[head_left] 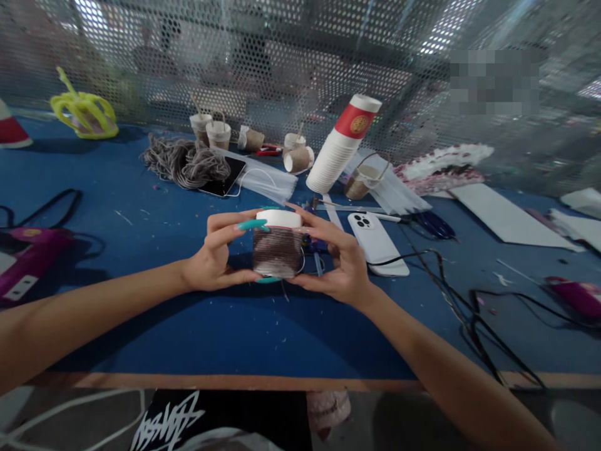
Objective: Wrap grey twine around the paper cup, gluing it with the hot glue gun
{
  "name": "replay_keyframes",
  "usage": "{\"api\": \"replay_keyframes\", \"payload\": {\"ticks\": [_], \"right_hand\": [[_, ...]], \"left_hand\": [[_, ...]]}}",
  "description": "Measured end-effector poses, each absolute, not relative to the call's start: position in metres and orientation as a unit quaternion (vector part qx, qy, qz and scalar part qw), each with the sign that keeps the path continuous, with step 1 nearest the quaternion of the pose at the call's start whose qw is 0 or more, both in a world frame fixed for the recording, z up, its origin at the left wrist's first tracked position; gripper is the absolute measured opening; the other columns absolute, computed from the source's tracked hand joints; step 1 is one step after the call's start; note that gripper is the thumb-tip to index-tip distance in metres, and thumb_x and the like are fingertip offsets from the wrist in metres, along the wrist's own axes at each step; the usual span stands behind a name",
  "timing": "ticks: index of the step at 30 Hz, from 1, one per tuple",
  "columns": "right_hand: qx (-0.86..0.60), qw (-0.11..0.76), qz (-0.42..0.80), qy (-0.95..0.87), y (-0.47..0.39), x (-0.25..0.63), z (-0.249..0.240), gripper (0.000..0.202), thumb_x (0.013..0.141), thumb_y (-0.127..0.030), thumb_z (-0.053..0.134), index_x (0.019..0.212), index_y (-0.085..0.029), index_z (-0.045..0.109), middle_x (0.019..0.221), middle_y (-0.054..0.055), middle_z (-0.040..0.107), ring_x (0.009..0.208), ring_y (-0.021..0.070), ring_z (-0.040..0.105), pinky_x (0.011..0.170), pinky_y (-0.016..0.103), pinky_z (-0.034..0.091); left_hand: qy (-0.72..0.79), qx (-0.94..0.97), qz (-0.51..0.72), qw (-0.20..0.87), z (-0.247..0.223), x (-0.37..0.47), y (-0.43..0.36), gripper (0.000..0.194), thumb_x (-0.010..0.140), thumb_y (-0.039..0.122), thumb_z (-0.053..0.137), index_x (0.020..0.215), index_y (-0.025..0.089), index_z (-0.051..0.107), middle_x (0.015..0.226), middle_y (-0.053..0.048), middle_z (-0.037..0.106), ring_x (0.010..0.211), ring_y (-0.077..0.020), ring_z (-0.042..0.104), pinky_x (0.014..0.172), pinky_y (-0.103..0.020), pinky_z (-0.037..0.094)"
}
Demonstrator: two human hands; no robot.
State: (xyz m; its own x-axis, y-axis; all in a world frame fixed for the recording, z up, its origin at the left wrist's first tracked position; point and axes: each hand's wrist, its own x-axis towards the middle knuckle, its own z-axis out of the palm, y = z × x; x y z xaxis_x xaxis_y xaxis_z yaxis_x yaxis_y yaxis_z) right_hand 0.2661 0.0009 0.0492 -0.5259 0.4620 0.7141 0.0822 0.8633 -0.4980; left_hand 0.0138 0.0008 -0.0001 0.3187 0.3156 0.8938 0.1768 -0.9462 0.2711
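Observation:
Between my two hands is a paper cup (277,250) wound with grey-brown yarn, its white unwrapped band facing up and away. My left hand (220,250), with long teal nails, grips the cup's left side, fingers at the top and thumb underneath. On the right side, my right hand (340,260) holds it the same way, fingertips near the white band and thumb at the lower edge. A short strand hangs below the cup. Behind my right fingers, a blue glue gun (317,241) is partly hidden. A white phone (378,244) lies just right of that hand.
A leaning stack of paper cups (335,147) stands behind the hands. Grey yarn (185,163) lies on a dark tablet (225,178). Several small wrapped cups sit along the mesh wall. Purple glue guns lie left (35,254) and right (575,294); black cables (444,282) cross the right side.

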Motion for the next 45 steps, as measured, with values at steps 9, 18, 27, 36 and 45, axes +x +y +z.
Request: {"api": "replay_keyframes", "payload": {"ticks": [9,18,27,36,45], "right_hand": [[-0.136,0.473,0.206,-0.846,-0.0002,0.2647,0.0503,0.077,0.065,-0.025,0.091,0.13,-0.034,0.052,0.143,0.01,0.062,0.137,0.0337,0.055,0.112,0.059,0.047],[-0.147,0.482,0.222,-0.834,-0.0021,0.2642,0.0507,0.073,0.062,-0.025,0.093,0.122,-0.034,0.054,0.142,0.008,0.063,0.134,0.0343,0.058,0.112,0.06,0.048],[-0.109,0.484,0.183,-0.849,0.0006,0.2641,0.0512,0.081,0.064,-0.021,0.092,0.131,-0.032,0.048,0.142,0.009,0.063,0.134,0.0327,0.058,0.108,0.054,0.054],[-0.109,0.489,0.199,-0.842,0.0006,0.2634,0.0491,0.083,0.064,-0.02,0.092,0.133,-0.03,0.048,0.136,0.009,0.066,0.136,0.0326,0.056,0.111,0.053,0.051],[-0.134,0.47,0.194,-0.851,-0.0011,0.2647,0.0504,0.076,0.065,-0.023,0.092,0.128,-0.029,0.049,0.141,0.013,0.063,0.135,0.0324,0.057,0.11,0.051,0.052]], "left_hand": [[0.144,0.806,0.568,0.091,0.0025,0.0149,-0.0001,0.088,0.08,0.046,0.078,0.145,0.045,0.019,0.125,-0.006,0.036,0.127,-0.0306,0.055,0.103,-0.058,0.058],[0.116,0.797,0.581,0.112,-0.0031,0.0162,0.0004,0.092,0.08,0.038,0.08,0.149,0.039,0.019,0.133,-0.008,0.031,0.131,-0.03,0.052,0.11,-0.058,0.053],[0.085,0.796,0.587,0.126,-0.0007,0.0165,-0.0013,0.095,0.078,0.028,0.083,0.15,0.033,0.022,0.135,-0.008,0.029,0.136,-0.0284,0.048,0.116,-0.052,0.048],[0.083,0.793,0.587,0.141,-0.0046,0.0163,0.0,0.095,0.077,0.024,0.083,0.15,0.032,0.021,0.141,-0.011,0.028,0.138,-0.0288,0.046,0.114,-0.054,0.049],[0.082,0.795,0.593,0.099,0.0021,0.0158,-0.0013,0.095,0.078,0.028,0.082,0.151,0.032,0.022,0.133,-0.009,0.032,0.135,-0.0289,0.052,0.113,-0.049,0.053]]}}
